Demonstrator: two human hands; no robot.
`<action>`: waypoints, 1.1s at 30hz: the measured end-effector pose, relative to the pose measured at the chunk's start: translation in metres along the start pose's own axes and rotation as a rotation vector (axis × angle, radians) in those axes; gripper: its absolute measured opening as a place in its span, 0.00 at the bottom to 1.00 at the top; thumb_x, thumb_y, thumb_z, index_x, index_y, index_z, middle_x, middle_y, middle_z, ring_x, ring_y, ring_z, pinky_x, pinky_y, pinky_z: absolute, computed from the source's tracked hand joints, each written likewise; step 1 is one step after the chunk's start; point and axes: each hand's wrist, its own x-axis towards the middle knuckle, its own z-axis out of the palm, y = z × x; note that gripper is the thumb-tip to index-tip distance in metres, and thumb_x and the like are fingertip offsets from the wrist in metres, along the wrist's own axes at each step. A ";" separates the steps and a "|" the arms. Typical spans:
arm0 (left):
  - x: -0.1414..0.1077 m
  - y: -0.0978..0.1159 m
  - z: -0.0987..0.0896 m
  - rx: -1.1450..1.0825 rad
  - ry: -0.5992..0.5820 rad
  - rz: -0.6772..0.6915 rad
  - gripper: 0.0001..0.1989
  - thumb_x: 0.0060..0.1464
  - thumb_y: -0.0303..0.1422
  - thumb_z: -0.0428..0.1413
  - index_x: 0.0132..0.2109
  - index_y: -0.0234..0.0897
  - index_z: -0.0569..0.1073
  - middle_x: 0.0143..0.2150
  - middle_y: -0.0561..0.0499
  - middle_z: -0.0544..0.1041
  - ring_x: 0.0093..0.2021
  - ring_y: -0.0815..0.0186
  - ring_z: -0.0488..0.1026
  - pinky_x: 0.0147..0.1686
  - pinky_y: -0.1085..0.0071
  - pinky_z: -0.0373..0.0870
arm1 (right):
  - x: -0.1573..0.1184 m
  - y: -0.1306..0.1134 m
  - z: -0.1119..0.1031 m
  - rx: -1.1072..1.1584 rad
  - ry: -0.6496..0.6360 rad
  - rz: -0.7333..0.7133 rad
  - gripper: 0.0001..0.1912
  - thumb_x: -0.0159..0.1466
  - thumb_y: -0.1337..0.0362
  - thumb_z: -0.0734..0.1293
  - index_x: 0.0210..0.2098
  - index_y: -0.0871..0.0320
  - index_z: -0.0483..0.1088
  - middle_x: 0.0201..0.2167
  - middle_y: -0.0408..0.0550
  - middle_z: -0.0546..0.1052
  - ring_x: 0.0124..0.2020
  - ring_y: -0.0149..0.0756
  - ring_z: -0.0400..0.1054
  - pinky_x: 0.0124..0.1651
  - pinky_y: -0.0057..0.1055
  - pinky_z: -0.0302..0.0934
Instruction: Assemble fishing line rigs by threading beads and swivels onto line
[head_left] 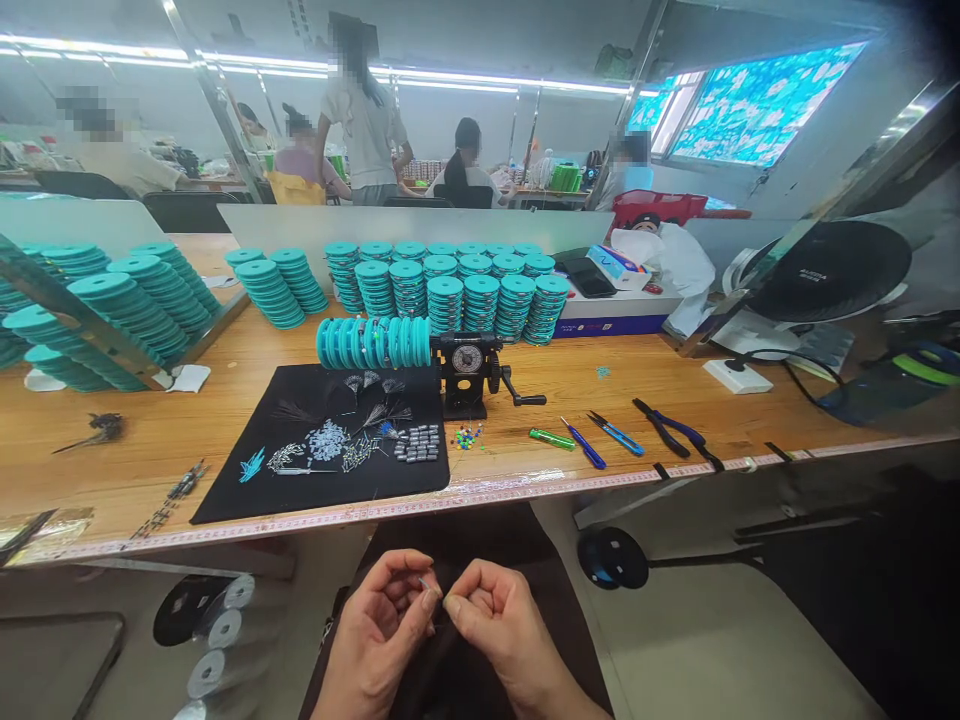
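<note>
My left hand (pixel 379 625) and my right hand (pixel 499 620) are raised close together over my dark apron (pixel 457 540), below the table's front edge. Their fingertips pinch a small silver piece (pixel 430 587), which is too small to identify. A fine thread may run from it, but I cannot tell. On the table ahead, a black mat (pixel 409 480) holds bristle tufts (pixel 367 385), silver sleeves (pixel 417 443) and coiled wire (pixel 326 440).
Turquoise spool stacks (pixel 450 290) fill the table's back, beside a hand-cranked winder (pixel 466 365). Pliers (pixel 664 428) and blue-handled cutters (pixel 615 433) lie at the right. A tape measure (pixel 480 495) runs along the front edge. Several co-workers sit or stand beyond the partition.
</note>
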 end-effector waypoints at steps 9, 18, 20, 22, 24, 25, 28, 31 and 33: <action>0.000 0.001 0.000 0.022 0.022 0.006 0.15 0.44 0.38 0.68 0.38 0.37 0.76 0.28 0.52 0.76 0.28 0.70 0.68 0.26 0.78 0.67 | 0.000 0.000 0.001 0.010 0.000 -0.015 0.09 0.57 0.64 0.69 0.24 0.60 0.66 0.15 0.31 0.50 0.19 0.25 0.38 0.23 0.29 0.34; 0.000 -0.003 -0.001 0.052 0.042 0.038 0.15 0.45 0.39 0.67 0.38 0.37 0.76 0.29 0.52 0.77 0.28 0.69 0.69 0.27 0.77 0.68 | 0.001 0.002 0.001 0.007 0.002 -0.026 0.10 0.57 0.64 0.68 0.24 0.59 0.65 0.15 0.30 0.50 0.19 0.25 0.38 0.22 0.28 0.34; 0.002 -0.004 -0.004 0.062 0.025 0.041 0.14 0.45 0.38 0.67 0.39 0.37 0.76 0.30 0.51 0.77 0.29 0.68 0.70 0.28 0.77 0.69 | 0.002 0.002 0.002 -0.014 0.011 -0.034 0.09 0.57 0.64 0.68 0.24 0.59 0.65 0.15 0.30 0.49 0.19 0.25 0.38 0.22 0.28 0.34; 0.003 -0.006 -0.007 0.072 -0.008 0.032 0.14 0.46 0.37 0.67 0.39 0.37 0.76 0.31 0.51 0.77 0.30 0.67 0.71 0.29 0.76 0.70 | 0.002 0.002 0.002 -0.051 0.035 -0.053 0.09 0.57 0.64 0.68 0.24 0.59 0.65 0.15 0.30 0.49 0.19 0.25 0.38 0.22 0.27 0.35; 0.004 -0.007 -0.009 0.077 -0.025 0.029 0.13 0.47 0.37 0.66 0.39 0.37 0.75 0.32 0.51 0.77 0.31 0.67 0.71 0.30 0.76 0.70 | 0.002 0.004 0.003 -0.094 0.061 -0.081 0.08 0.57 0.65 0.67 0.24 0.59 0.65 0.14 0.30 0.49 0.18 0.25 0.39 0.21 0.27 0.35; 0.004 -0.007 -0.010 0.078 -0.025 0.032 0.12 0.48 0.37 0.66 0.39 0.38 0.75 0.32 0.51 0.77 0.31 0.67 0.71 0.31 0.76 0.70 | 0.001 0.005 0.003 -0.117 0.075 -0.095 0.08 0.57 0.65 0.67 0.24 0.59 0.66 0.14 0.31 0.49 0.18 0.25 0.40 0.21 0.27 0.36; 0.004 -0.008 -0.012 0.083 -0.035 0.037 0.11 0.50 0.36 0.65 0.40 0.39 0.75 0.32 0.51 0.77 0.32 0.67 0.72 0.32 0.76 0.70 | -0.001 0.007 0.003 -0.160 0.102 -0.131 0.08 0.58 0.65 0.67 0.24 0.59 0.66 0.15 0.31 0.49 0.18 0.25 0.39 0.21 0.27 0.35; 0.004 -0.008 -0.016 0.129 -0.066 0.023 0.08 0.51 0.36 0.64 0.37 0.39 0.75 0.32 0.52 0.77 0.31 0.68 0.71 0.31 0.77 0.70 | -0.002 0.008 0.001 -0.154 0.115 -0.164 0.09 0.60 0.63 0.68 0.26 0.60 0.68 0.16 0.32 0.49 0.19 0.26 0.40 0.21 0.28 0.36; 0.005 -0.009 -0.020 0.175 -0.064 0.064 0.06 0.52 0.36 0.63 0.34 0.39 0.76 0.34 0.51 0.76 0.34 0.67 0.72 0.35 0.76 0.70 | -0.002 0.007 0.001 -0.112 0.115 -0.178 0.11 0.62 0.59 0.68 0.27 0.60 0.69 0.18 0.33 0.51 0.20 0.26 0.41 0.23 0.28 0.37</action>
